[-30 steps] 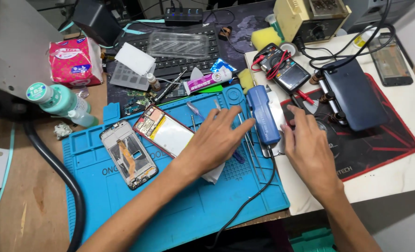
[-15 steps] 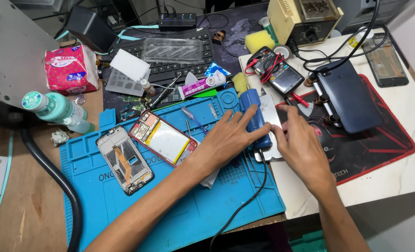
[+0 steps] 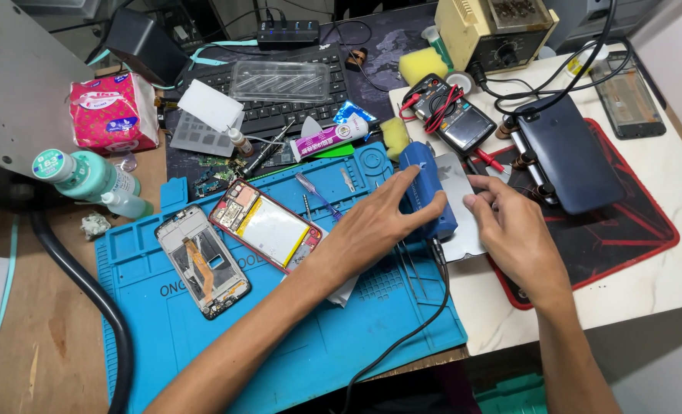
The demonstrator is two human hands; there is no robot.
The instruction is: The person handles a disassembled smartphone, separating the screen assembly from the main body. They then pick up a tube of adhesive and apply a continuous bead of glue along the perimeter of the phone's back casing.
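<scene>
On the blue repair mat point(image 3: 203, 322), the left hand point(image 3: 372, 230) lies spread against a blue corded tool point(image 3: 427, 192); the right hand point(image 3: 513, 230), fingers curled, touches a grey plate point(image 3: 460, 180).

left arm: bare forearm runs from the lower left edge up toward the centre.
left hand point(image 3: 375, 226): palm down, fingers stretched out and slightly spread, pointing up and right.
right arm: bare forearm rises from the lower right edge.
right hand point(image 3: 513, 230): palm down, fingers curled inward, thumb toward the left hand.
</scene>
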